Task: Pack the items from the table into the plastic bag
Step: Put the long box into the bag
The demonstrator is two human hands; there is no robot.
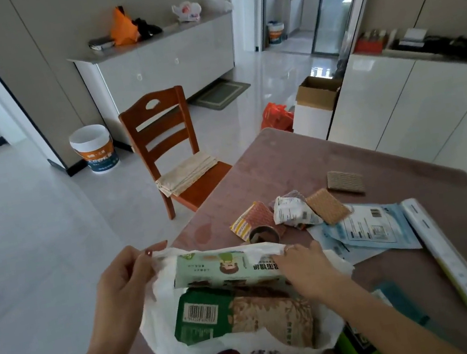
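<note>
A white plastic bag (167, 343) printed "Dove" lies open at the table's near corner. My left hand (123, 283) pinches its far left rim and holds it up. My right hand (304, 266) rests on a pale green box (219, 266) lying across the bag's mouth. Below it inside the bag sits a green and beige packet (235, 314) with a barcode. On the table beyond lie small snack packets (289, 210), a brown wafer pack (327, 206), another wafer pack (345, 182), a blue-white pouch (369, 228) and a long white box (446, 253).
The brown table (300, 163) has its left edge just past the bag. A wooden chair (173, 149) with a folded cloth stands beyond it. A bright green item (360, 346) lies under my right forearm. White cabinets line the right side.
</note>
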